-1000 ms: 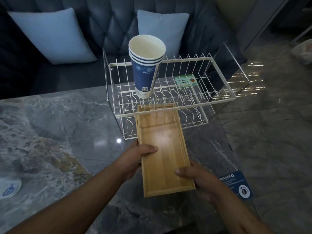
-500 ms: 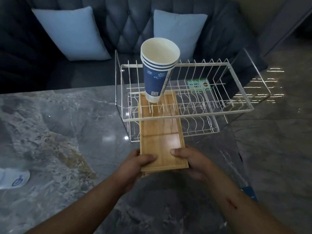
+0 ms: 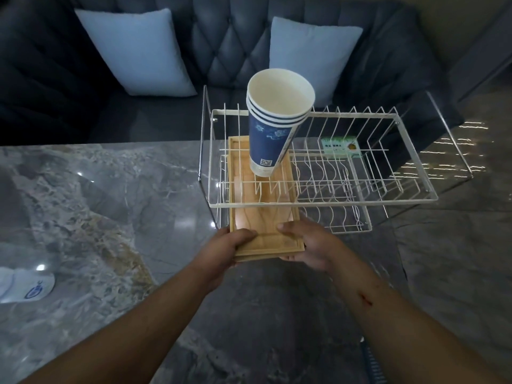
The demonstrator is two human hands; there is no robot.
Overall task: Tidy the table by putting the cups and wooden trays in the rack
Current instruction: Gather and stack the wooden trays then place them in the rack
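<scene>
Gripping the wooden tray, both hands closed.

Grey marble-pattern table top, glossy, with small bright light reflections on its surface. Behind it stands a dark tufted sofa with diamond-stitched backrest. 2 pale blue cushions lean against the backrest: the left cushion and the right cushion. Polished stone-look floor at right, with streaks of reflected light. Overall lighting is dim.
</scene>
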